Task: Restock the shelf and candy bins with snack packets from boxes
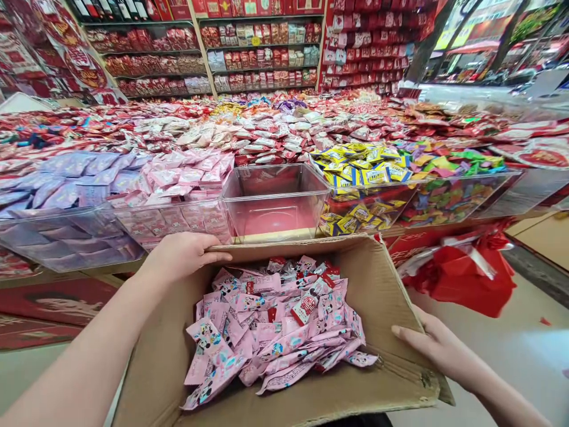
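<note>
An open cardboard box (373,279) is held up between my hands, tilted so its inside faces me. Pink candy packets (288,344) with cartoon prints lie heaped in it, with a few red and white packets (306,305) among them. My left hand (182,255) grips the far left rim, thumb over the edge. On the right side wall, my right hand (431,341) has its thumb inside and its fingers hidden behind the cardboard. Just beyond the box's far rim stands an empty clear plastic bin (275,204).
Clear bins hold lilac packets (89,172), pink packets (186,172), yellow packets (362,163) and colourful sweets (453,163). Piled packets cover the display behind, before stocked shelves (262,53). A red bag (466,276) hangs at the right. Red cartons (48,302) stand low at the left.
</note>
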